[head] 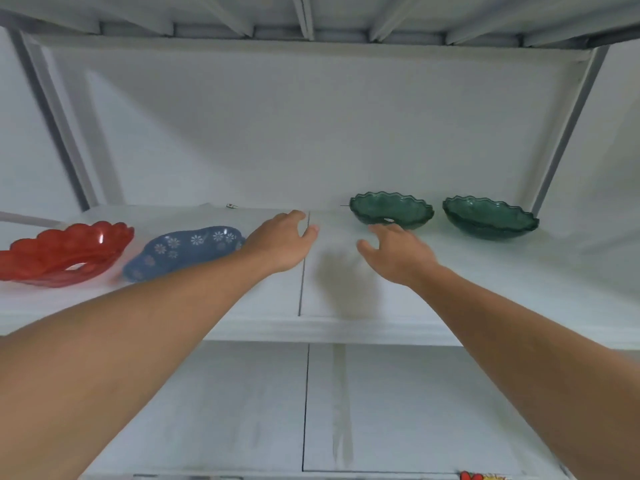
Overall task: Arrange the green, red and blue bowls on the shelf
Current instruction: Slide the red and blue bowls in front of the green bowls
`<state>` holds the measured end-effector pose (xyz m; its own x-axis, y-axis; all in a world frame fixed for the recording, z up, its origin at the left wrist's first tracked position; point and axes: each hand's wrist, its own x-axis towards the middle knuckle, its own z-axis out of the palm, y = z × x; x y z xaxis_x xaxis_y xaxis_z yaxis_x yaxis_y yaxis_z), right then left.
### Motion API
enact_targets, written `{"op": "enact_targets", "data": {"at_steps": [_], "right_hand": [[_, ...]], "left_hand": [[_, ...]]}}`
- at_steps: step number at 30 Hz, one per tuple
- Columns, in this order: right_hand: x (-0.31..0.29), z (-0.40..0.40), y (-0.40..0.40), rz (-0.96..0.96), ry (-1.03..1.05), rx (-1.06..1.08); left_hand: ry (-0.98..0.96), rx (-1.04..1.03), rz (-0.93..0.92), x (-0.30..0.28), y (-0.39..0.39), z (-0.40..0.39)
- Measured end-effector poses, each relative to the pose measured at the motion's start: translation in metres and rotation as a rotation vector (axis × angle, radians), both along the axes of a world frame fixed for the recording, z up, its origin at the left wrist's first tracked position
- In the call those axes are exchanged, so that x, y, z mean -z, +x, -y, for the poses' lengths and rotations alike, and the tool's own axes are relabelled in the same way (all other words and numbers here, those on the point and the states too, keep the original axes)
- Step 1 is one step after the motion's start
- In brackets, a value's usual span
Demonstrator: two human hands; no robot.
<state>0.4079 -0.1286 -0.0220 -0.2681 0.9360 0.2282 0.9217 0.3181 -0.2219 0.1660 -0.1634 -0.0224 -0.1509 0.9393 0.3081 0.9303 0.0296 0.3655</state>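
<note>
On the white shelf (346, 327) stand several scalloped bowls. A red bowl (65, 252) sits at the far left, and a blue bowl with white flowers (183, 251) is just right of it. Two green bowls stand at the right: one (391, 207) near the middle, the other (490, 218) further right. My left hand (284, 242) hovers over the shelf's middle, just right of the blue bowl, fingers apart and holding nothing. My right hand (394, 254) is spread open just in front of the nearer green bowl, fingertips close to its rim.
The shelf has a white back wall and grey metal uprights (59, 126) at both sides. Another shelf's underside (311, 19) hangs overhead. A lower shelf board (415, 410) lies below, with a red and yellow item (474, 476) at its bottom edge.
</note>
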Motion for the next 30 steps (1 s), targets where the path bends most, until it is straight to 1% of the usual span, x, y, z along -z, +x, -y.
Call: {"op": "enact_targets", "data": {"at_steps": [6,13,17,20,22,25,30], "right_hand": [[-0.007,0.028,-0.044,-0.035,0.004,-0.040],[-0.003,0.034,-0.068,-0.059,-0.017,-0.127],[0.003,0.028,-0.087,-0.082,-0.029,-0.158],[0.008,0.031,-0.104,-0.072,-0.068,-0.176],[0.009,0.036,-0.121,-0.089,-0.077,-0.180],[0.003,0.042,-0.154,-0.094,-0.062,-0.188],[-0.004,0.056,-0.219,-0.084,-0.032,-0.168]], "left_hand": [[0.013,-0.010,-0.018,-0.010,-0.035,0.036],[-0.013,-0.091,-0.040,-0.015,-0.081,0.076],[-0.005,-0.189,-0.083,-0.018,-0.135,0.103],[-0.039,-0.284,-0.067,-0.014,-0.184,0.132],[-0.054,-0.312,-0.081,-0.015,-0.215,0.149],[-0.025,-0.362,-0.093,-0.023,-0.253,0.161],[0.013,-0.319,-0.042,-0.021,-0.316,0.166]]}}
